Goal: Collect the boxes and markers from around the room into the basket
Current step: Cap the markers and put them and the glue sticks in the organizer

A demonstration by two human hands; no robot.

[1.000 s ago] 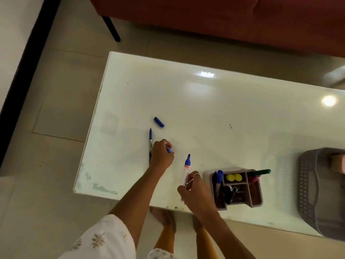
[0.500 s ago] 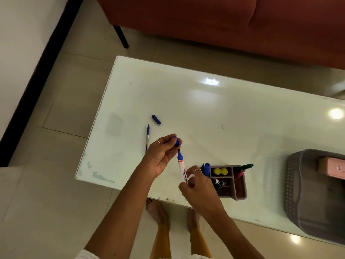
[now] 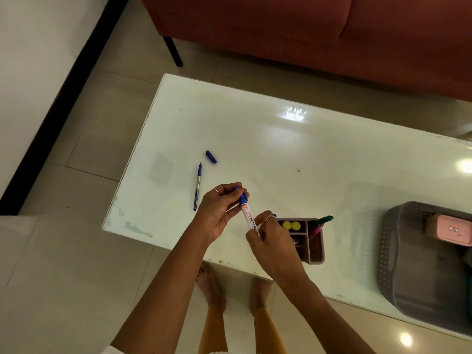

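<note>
My right hand (image 3: 272,241) grips the marker (image 3: 248,215) by the lower barrel, fingers curled round it, holding it up off the table (image 3: 255,129) at a slant so the blue end points away from me. My left hand (image 3: 219,208) pinches the cap (image 3: 242,194) at that end between thumb and fingertips; I judge I am seating it so the marker goes away closed. Both forearms reach in from below and meet over the near edge, wrists bent inward.

Just beside the right hand stands the organiser (image 3: 313,241) with pens in it. To the left a pen (image 3: 197,186) lies uncapped, a second cap (image 3: 211,157) near its tip. The basket (image 3: 398,251) sits well apart at the right, a pink box (image 3: 453,229) inside.
</note>
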